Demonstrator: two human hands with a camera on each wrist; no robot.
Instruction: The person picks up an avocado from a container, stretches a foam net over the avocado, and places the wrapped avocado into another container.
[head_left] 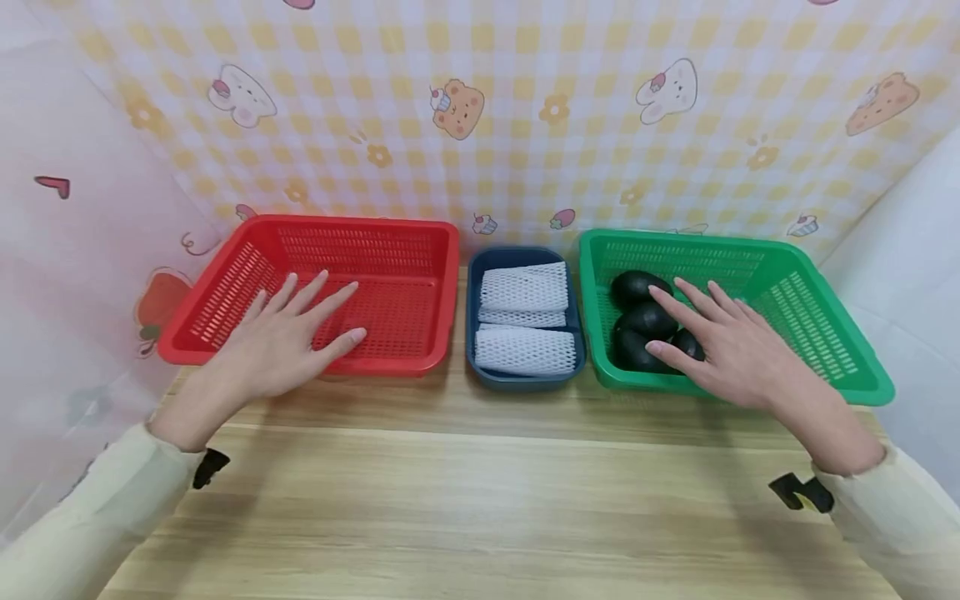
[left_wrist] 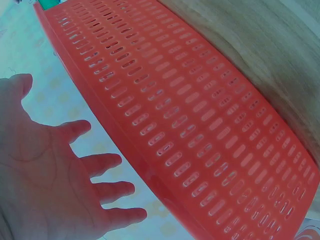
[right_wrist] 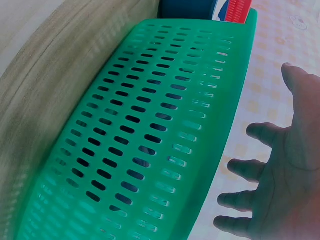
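Observation:
My left hand [head_left: 281,346] hovers with spread fingers over the front left of a red plastic basket [head_left: 442,292], which has nothing in it that I can see. Over the green basket [head_left: 847,350] my right hand [head_left: 735,346] is held flat, fingers apart. Several dark, smooth oval fruits [head_left: 647,323], perhaps avocados, lie at that basket's left end, partly covered by the right fingers. Both wrist views show the left palm [left_wrist: 45,175] and the right palm [right_wrist: 295,165] holding nothing, above the rims. Between the baskets, white foam net sleeves [head_left: 525,350] lie in a dark blue tray [head_left: 525,383].
The baskets and tray stand in a row at the back of a wooden table [head_left: 480,500]. Behind them hangs a yellow checked cloth [head_left: 510,167] with cartoon prints. White sheets [head_left: 67,292] close off both sides.

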